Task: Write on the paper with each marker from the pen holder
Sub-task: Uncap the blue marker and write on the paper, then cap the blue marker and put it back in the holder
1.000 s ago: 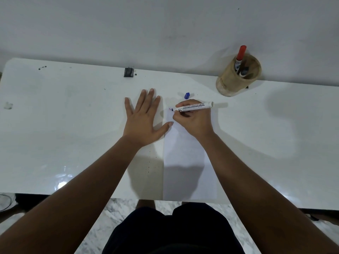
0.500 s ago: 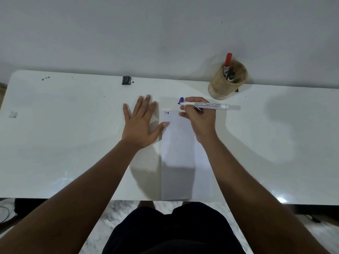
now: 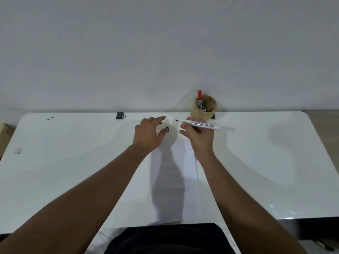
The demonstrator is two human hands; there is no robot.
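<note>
A white sheet of paper (image 3: 174, 180) lies lengthwise on the white table (image 3: 73, 162) in front of me. My right hand (image 3: 199, 136) holds an uncapped white marker (image 3: 201, 124) level above the paper's far end, tip pointing left. My left hand (image 3: 148, 133) hovers over the far left corner of the paper, fingers apart, thumb touching the small blue cap (image 3: 167, 129) on the table. A wooden pen holder (image 3: 203, 110) stands at the back edge with a red-capped marker (image 3: 199, 97) and a darker one inside.
A small black object (image 3: 120, 115) sits at the table's back edge, left of my hands. A bit of tape or paper (image 3: 18, 150) lies near the left edge. A plain wall rises behind the table.
My left hand lifted off the table beside the paper and moved right and forward to the blue cap. My right hand raised the marker off the paper. The camera tilted up.
</note>
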